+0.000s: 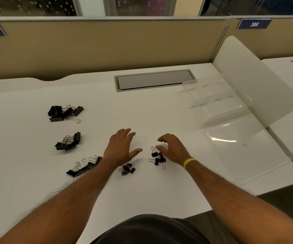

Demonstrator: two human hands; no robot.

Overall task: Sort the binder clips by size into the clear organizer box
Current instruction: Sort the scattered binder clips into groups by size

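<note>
Black binder clips lie in separate piles on the white desk. The largest clips [64,112] sit far left, a medium pile [68,142] below them, and a row of clips [84,166] beside my left forearm. Tiny clips [127,169] lie under my left wrist. Small clips [157,158] lie just under the fingers of my right hand [171,148], which hovers with curled, spread fingers and holds nothing. My left hand [122,147] is flat and open above the desk. The clear organizer box [217,95] stands at the right with its lid [244,147] lying open toward me.
A grey cable hatch [153,79] is set into the desk at the back. A tan partition [98,46] runs behind it. A white rounded divider [253,76] rises behind the organizer. The desk's front edge cuts diagonally at lower right.
</note>
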